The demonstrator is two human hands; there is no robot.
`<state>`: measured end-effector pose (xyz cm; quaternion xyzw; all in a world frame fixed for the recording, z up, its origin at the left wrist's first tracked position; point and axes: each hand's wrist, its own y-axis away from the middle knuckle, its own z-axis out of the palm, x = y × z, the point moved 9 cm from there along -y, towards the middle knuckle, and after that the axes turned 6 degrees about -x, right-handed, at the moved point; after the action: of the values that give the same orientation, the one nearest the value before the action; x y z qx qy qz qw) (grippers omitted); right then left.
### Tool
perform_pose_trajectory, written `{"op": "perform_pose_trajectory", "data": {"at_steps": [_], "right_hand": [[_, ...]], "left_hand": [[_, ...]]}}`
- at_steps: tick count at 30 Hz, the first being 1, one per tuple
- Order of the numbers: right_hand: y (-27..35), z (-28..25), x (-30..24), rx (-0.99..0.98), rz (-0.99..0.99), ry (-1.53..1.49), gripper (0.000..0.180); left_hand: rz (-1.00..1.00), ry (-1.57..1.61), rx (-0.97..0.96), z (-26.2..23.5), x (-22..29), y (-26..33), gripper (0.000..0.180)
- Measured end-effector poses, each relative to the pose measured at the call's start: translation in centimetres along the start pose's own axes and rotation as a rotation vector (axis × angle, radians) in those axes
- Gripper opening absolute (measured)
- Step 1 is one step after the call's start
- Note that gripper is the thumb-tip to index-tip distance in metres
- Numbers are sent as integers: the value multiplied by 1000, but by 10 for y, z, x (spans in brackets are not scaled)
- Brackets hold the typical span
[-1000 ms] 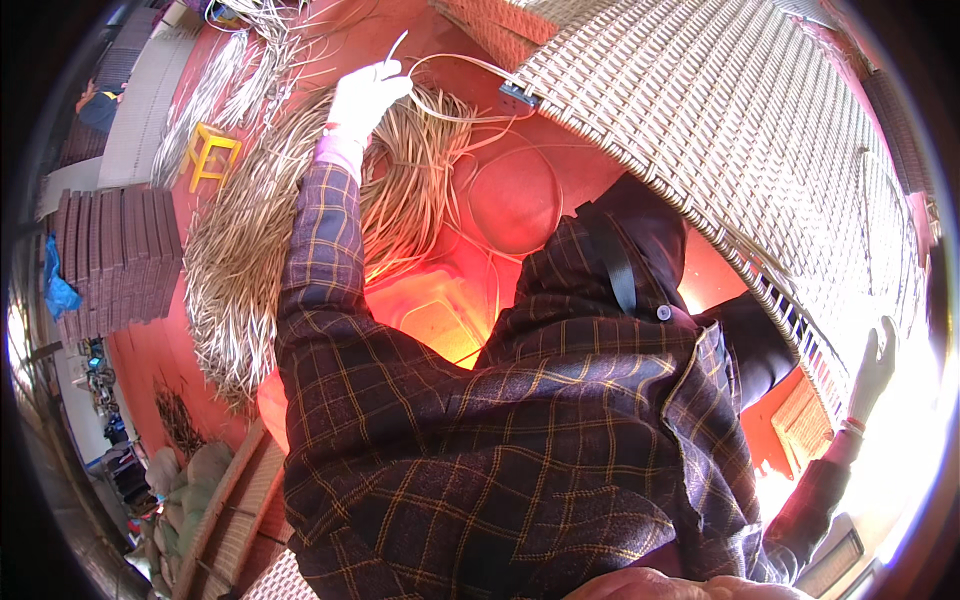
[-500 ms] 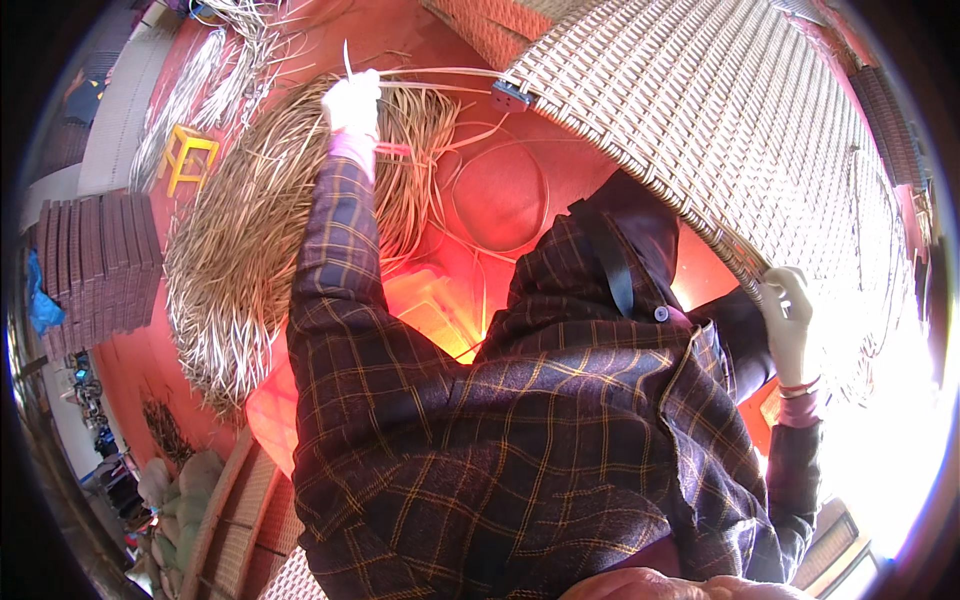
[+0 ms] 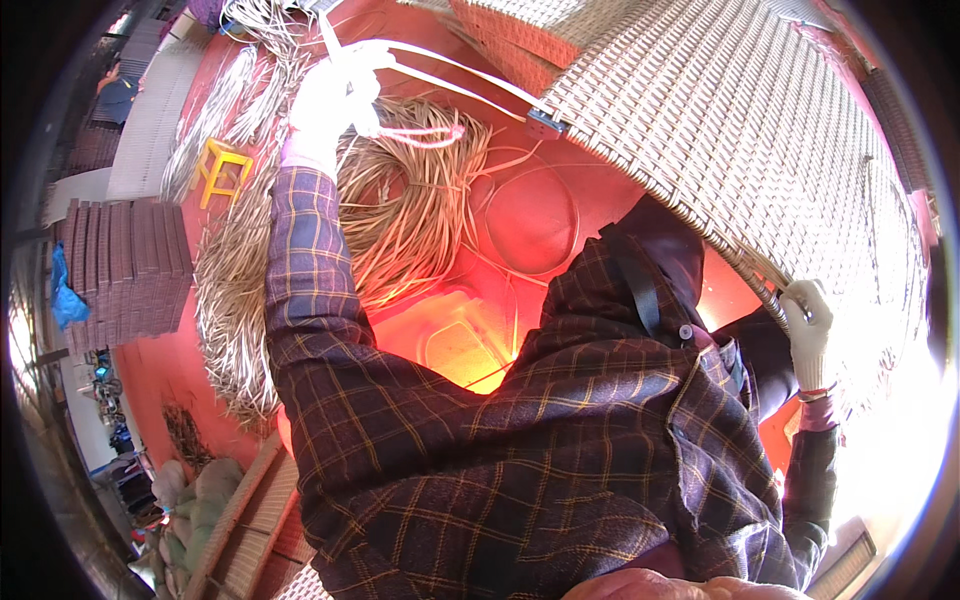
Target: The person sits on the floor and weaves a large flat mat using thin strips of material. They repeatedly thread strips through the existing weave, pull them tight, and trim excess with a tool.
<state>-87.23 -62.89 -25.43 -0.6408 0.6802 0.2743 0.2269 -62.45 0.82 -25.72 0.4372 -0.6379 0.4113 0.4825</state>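
Note:
My left hand [image 3: 335, 100], in a white glove, is reached out at the upper left and closed around pale flat weaving strips [image 3: 460, 72]. The strips run taut from it to the corner of a woven wicker panel [image 3: 730, 130]. A pale pointed tip [image 3: 328, 36] juts above the fist and a pink cord [image 3: 425, 136] hangs beside it; glare hides what they belong to. My right hand [image 3: 810, 318], also gloved, grips the panel's near edge on the right. A small dark block [image 3: 544, 125] sits at the panel's left corner.
A large bundle of tan strips [image 3: 420, 215] lies on the red floor under my left arm, with loose strips looping beside it. Past it stand a yellow stool [image 3: 221, 172] and a stack of brown woven panels [image 3: 125, 265]. Sacks [image 3: 200, 500] lie at the lower left.
My left hand has risen and come closer with the strips, which now bow upward. The pink cord shows more. My right hand keeps its hold on the panel edge, while the whole view has shifted slightly.

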Motion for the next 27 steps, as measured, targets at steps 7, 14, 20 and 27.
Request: {"op": "perform_pose_trajectory", "data": {"at_steps": [7,14,20,27], "right_hand": [[-7,0,-14,-72,-40,47,9],[-12,-1,-12,-90,-11,100,12],[-17,0,1,-114,-7,13,14],[-17,2,1,-105,18,-91,15]], "left_hand": [[18,59,19,3,0,0,42],[-52,-178,39,11,8,9,39],[154,-886,-194,7,11,17,28],[-51,-415,141,-50,-70,-69,28]]}}
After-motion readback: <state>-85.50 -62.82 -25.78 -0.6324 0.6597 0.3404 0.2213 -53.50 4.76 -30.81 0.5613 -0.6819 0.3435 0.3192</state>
